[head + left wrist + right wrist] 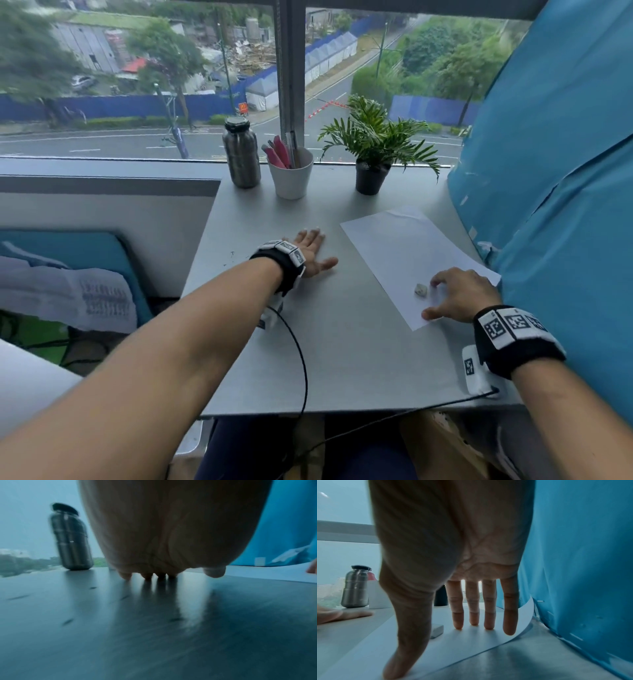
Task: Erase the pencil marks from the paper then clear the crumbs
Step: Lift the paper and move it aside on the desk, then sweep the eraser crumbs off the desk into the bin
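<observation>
Right hand (460, 294) spread, fingertips on paper (400, 246) beside eraser (420, 290), grasping nothing, left hand (310, 251) flat and released left of paper

Desk (342, 359) open between hands, bottle (241, 154), cup (290, 178), plant (371, 147) — far edge

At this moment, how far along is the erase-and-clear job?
The paper shows no readable pencil marks, so erasing looks done. The eraser lies loose on it beside the right hand. The left hand lies flat on the desk, where dark crumbs remain.
</observation>
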Demonstrator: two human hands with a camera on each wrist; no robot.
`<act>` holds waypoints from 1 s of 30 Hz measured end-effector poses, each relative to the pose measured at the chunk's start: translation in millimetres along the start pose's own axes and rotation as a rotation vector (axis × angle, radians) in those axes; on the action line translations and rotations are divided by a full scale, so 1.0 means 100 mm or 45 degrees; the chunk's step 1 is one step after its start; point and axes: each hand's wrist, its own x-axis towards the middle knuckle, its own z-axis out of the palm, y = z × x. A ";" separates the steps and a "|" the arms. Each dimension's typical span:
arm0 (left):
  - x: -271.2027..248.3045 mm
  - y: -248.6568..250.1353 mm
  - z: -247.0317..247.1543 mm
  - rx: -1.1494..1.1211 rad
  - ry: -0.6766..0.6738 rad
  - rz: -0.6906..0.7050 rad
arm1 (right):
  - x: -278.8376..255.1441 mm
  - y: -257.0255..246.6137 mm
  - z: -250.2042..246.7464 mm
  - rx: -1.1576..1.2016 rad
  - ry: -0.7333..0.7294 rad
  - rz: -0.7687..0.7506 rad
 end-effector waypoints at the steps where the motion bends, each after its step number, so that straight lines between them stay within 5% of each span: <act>1: -0.06 -0.12 0.03 -0.039 0.003 -0.054 | -0.01 -0.01 -0.01 0.011 -0.007 -0.006; 4: -0.34 -0.37 0.11 -0.034 0.007 -0.142 | -0.04 -0.03 -0.05 0.034 -0.041 -0.022; 8: -0.95 -0.53 0.18 0.075 0.071 -0.048 | -0.11 -0.06 -0.13 0.082 -0.054 -0.007; 13: -1.81 -0.84 0.46 -0.037 0.469 0.201 | -0.41 -0.56 -0.24 0.221 0.293 -0.199; 16: -1.95 -1.06 0.57 -0.273 0.819 0.252 | -0.53 -1.10 -0.18 0.228 0.198 -0.318; 20: -1.85 -1.06 0.48 -0.449 1.020 0.285 | -0.54 -1.79 -0.08 0.228 0.096 -0.544; 25: -1.67 -0.98 0.32 -0.721 0.972 0.135 | -0.46 -2.32 0.01 0.134 -0.030 -0.779; 30: -1.68 -1.23 0.35 -0.631 0.820 0.252 | -0.33 -2.18 0.08 -0.123 -0.066 -0.667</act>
